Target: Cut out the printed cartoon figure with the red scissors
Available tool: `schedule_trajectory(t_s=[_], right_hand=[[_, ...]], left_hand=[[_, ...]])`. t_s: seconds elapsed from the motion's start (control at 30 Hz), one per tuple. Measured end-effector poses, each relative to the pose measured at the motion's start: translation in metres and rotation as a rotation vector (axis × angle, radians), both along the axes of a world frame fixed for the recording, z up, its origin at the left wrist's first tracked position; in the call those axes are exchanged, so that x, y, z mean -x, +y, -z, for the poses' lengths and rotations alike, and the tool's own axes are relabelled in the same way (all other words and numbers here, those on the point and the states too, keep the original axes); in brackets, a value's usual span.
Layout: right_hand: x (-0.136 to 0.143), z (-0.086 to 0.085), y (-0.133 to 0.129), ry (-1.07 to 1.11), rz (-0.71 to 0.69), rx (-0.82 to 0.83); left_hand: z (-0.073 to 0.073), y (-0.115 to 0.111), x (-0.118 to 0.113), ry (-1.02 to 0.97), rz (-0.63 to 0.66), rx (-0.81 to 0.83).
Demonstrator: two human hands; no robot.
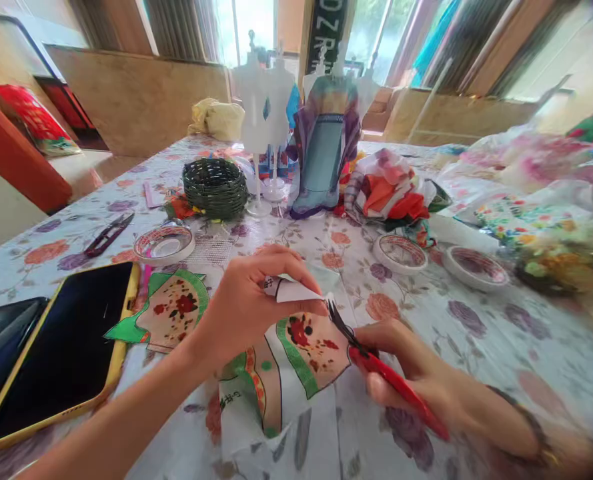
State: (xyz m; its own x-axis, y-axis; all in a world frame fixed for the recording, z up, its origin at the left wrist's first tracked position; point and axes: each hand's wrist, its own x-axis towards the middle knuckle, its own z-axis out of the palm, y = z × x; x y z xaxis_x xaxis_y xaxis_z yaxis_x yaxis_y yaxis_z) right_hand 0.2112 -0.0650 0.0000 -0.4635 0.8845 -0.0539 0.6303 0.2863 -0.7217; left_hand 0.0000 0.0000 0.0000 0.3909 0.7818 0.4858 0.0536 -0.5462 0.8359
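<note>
Between thumb and fingers, my left hand (261, 287) pinches the upper edge of a sheet of white paper (291, 373) with coloured pattern pieces in peach, green and dark red. Thread snips (401, 390) with red handles lie in my right hand (406, 360), its fingers closed around them. Their dark blades are at the paper's upper right edge, just beside my left thumb tip. Whether the blades are apart there is hard to make out. A cut-out patterned piece (173, 307) of similar colours rests left of my left wrist.
At the left lie a phone in a yellow case (61, 353) and a dark snipping tool (110, 235). Tape rolls (400, 255) sit on the flowered tablecloth (326, 233). Behind stand a dark woven basket (215, 188), white mannequins (257, 107), a dressed mannequin (326, 147) and fabric (393, 193).
</note>
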Motion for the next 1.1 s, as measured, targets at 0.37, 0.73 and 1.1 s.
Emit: schedule_trajectory(t_s=[0.37, 0.73, 1.1], right_hand=[[-0.003, 0.014, -0.002, -0.171, 0.064, -0.332], [-0.004, 0.021, -0.002, -0.212, 0.094, -0.353], [-0.003, 0.021, -0.002, -0.166, 0.068, -0.296]], left_hand=[[-0.003, -0.001, -0.001, 0.011, -0.051, -0.086], [-0.002, 0.000, 0.000, 0.045, -0.065, -0.145], [-0.003, -0.001, 0.000, 0.066, -0.054, -0.155]])
